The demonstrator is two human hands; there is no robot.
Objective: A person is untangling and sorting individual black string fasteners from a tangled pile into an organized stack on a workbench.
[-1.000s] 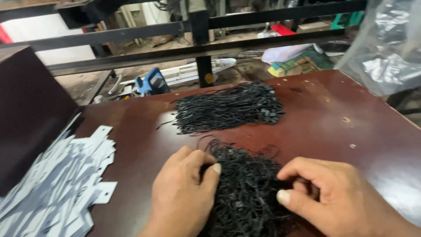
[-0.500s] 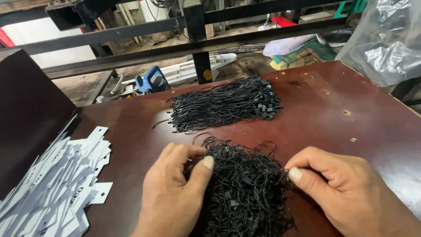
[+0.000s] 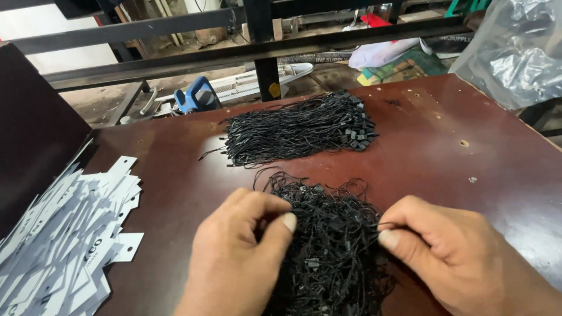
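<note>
Tangled black strings (image 3: 331, 246) sit at the counter's (image 3: 445, 146) near edge; both hands have closed in, left fingers (image 3: 281, 225) and right fingers (image 3: 395, 240) now pinching strands, teasing loops apart.

Dark reddish-brown table (image 3: 445, 134), black steel rails (image 3: 175, 26)

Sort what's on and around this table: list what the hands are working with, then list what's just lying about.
In hand: tangled black string pile, left hand, right hand.

Lying about: neat black string bundle, white paper tags, clear plastic bag, blue tool.
</note>
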